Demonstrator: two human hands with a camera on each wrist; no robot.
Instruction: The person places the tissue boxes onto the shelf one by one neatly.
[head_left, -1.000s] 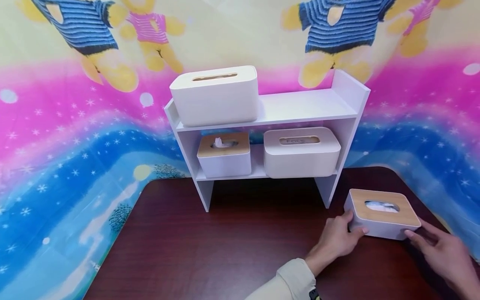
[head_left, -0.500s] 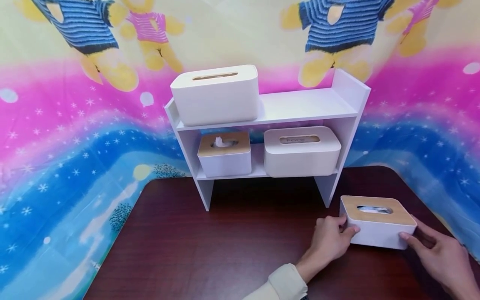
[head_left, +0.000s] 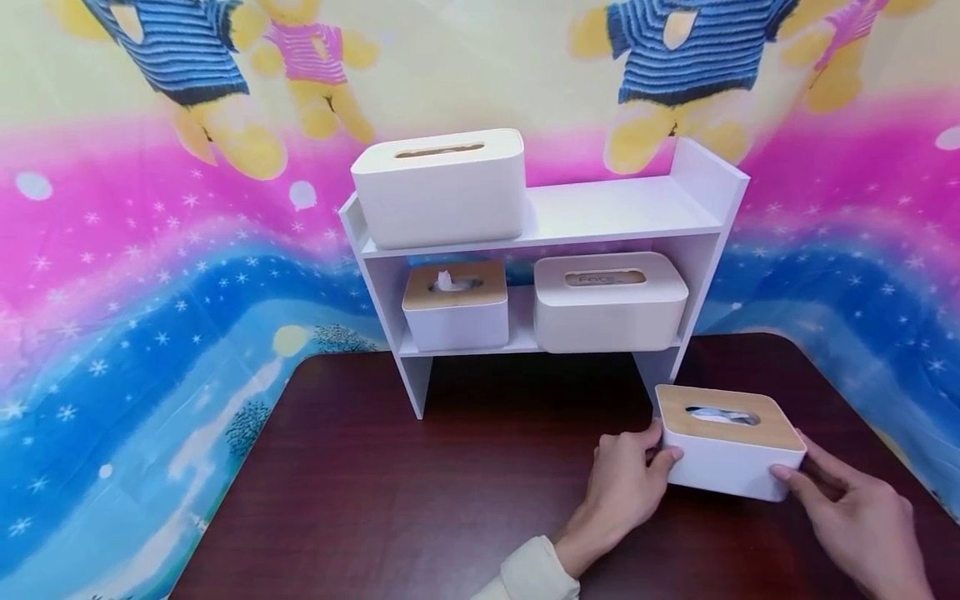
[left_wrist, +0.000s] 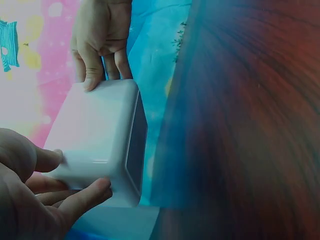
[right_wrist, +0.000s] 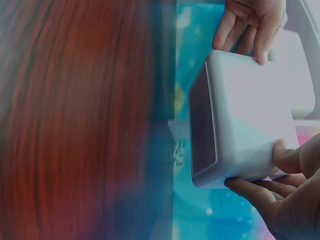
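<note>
A white tissue box with a wood-look lid point(head_left: 731, 458) is held between both hands at the right of the head view. My left hand point(head_left: 626, 483) grips its left end, thumb on the front face. At the opposite end, my right hand point(head_left: 855, 508) holds it the same way. In the left wrist view the box point(left_wrist: 95, 125) hangs above the table, its underside partly showing. The right wrist view also shows the box point(right_wrist: 250, 110) lifted, with the fingers curled at both ends. Tissue shows in the lid's oval slot.
A white two-tier shelf point(head_left: 622, 204) stands on the dark wooden table point(head_left: 360, 500). Its upper tier bears a tall white tissue box point(head_left: 442, 200) at left. Below are a small wood-lidded tissue box point(head_left: 457, 325) and a wide white one point(head_left: 611, 321). A printed cloth point(head_left: 150, 292) hangs behind.
Both hands have carried the wood-lidded tissue box leftward and a little nearer to me, toward the shelf's right leg. The boxes on the shelf have stayed in place; the view has shifted slightly.
</note>
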